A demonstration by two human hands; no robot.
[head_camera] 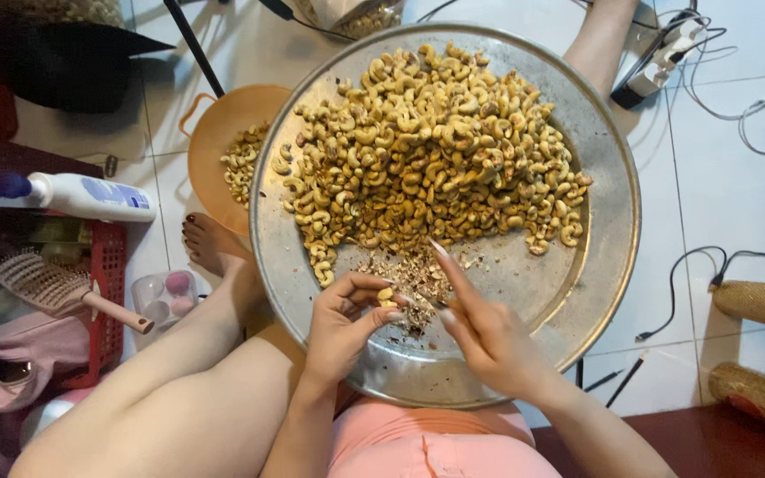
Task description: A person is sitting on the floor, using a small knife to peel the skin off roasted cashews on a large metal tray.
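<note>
Partly hidden, the near rim of the round metal tray (524, 292) lies under both hands and rests on the person's lap, so how it is held up there cannot be seen. What the right hand (486, 329) grips is hard to make out: a small dark object shows between its thumb and curled fingers, too little visible to name. Its index finger is stretched out forward, the fingertip reaching the near edge of the heap of cashew nuts (431, 146). The left hand (345, 320) is half closed, thumb and fingertips pinching a single cashew nut (386, 294) just above the tray, close beside the right hand. Between and just beyond the two hands lies a small patch of peeled husk scraps (405, 270) on the bare metal. Beyond the left hand, an orange basin (214, 142) holding more nuts is half covered by the tray's rim. Farther out to the left of that hand lie a white lotion bottle (81, 196) and a hairbrush (55, 288), with a red crate beneath them cut off by shadow. To the right of the right hand, black cables (692, 265) trail across the tiled floor (737, 204).
</note>
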